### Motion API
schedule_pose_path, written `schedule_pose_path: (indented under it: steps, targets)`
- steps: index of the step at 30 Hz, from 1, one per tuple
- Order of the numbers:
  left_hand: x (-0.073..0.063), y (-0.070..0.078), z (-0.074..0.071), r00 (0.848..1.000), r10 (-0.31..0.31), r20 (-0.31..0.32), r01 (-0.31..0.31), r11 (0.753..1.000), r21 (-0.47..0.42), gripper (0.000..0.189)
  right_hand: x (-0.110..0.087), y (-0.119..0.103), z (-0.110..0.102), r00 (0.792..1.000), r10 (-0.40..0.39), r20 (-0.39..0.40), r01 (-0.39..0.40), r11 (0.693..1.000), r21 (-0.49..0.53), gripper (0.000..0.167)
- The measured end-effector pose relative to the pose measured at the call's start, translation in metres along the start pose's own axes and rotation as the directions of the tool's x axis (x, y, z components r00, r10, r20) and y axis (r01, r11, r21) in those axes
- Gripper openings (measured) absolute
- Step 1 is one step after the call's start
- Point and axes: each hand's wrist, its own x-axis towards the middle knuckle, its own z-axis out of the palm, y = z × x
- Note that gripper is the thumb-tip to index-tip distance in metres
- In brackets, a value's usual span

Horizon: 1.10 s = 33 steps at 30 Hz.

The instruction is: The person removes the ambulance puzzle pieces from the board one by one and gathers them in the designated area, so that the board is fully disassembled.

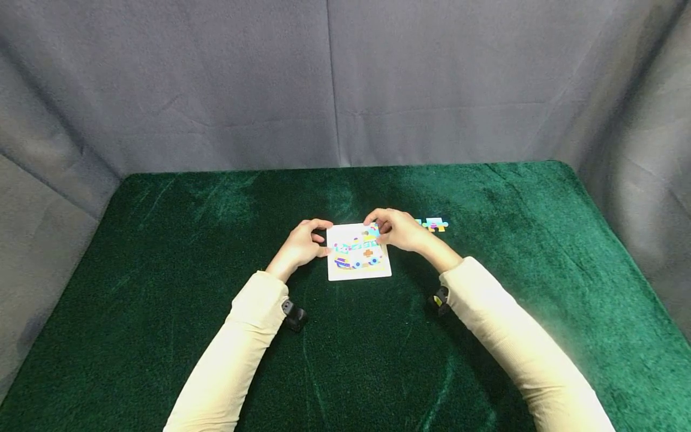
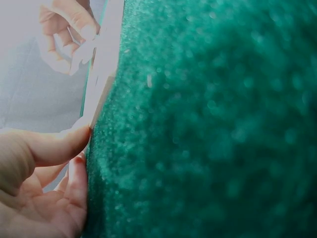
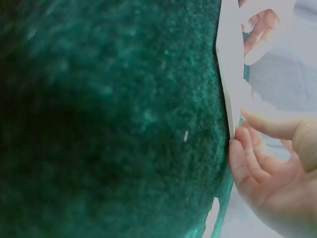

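A square white puzzle board [image 1: 358,276] lies on the green cloth, partly filled with colourful pieces that show a vehicle with blue wheels. My left hand [image 1: 303,243] grips its left edge, thumb at the side and index finger by the upper left corner. The left thumb [image 2: 59,146] meets the board's rim in the left wrist view. At the upper right corner, my right hand [image 1: 400,229] holds a puzzle piece [image 1: 373,231] between thumb and curved index finger, over the board. In the right wrist view its other fingers [image 3: 247,156] lie against the board's edge.
Loose puzzle pieces [image 1: 435,225] lie right of the board, partly hidden behind the right hand. Green velvet cloth [image 1: 216,288] covers the table, and a grey curtain [image 1: 227,84] hangs behind it. Both wrists wear small black cameras.
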Motion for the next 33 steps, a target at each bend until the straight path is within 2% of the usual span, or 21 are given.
schedule_pose_path:
  steps: [12,17,21,25,33]
  targets:
    - [0.0,0.0,-0.001,1.0,0.007,0.001,-0.007,1.0,-0.002,0.055,0.0,0.001,-0.003,1.0,-0.004,-0.029,0.006,0.999,0.047,0.029]
    - [0.001,0.0,0.0,1.0,0.007,0.0,-0.007,1.0,-0.002,0.054,-0.001,0.003,-0.005,0.998,0.03,-0.05,-0.025,0.995,0.1,0.029]
    - [0.001,0.0,0.0,1.0,0.008,-0.002,-0.008,1.0,-0.002,0.054,-0.001,0.007,-0.008,0.993,0.097,-0.063,-0.082,0.975,0.208,0.031]
    - [0.0,0.0,0.0,1.0,0.018,-0.007,-0.019,1.0,0.0,0.054,-0.003,0.012,-0.013,0.987,0.15,-0.053,-0.126,0.94,0.318,0.031]
    - [0.001,0.0,0.001,1.0,0.0,-0.007,0.0,1.0,-0.006,0.054,-0.016,0.024,-0.035,0.979,0.193,-0.06,-0.151,0.898,0.413,0.035]
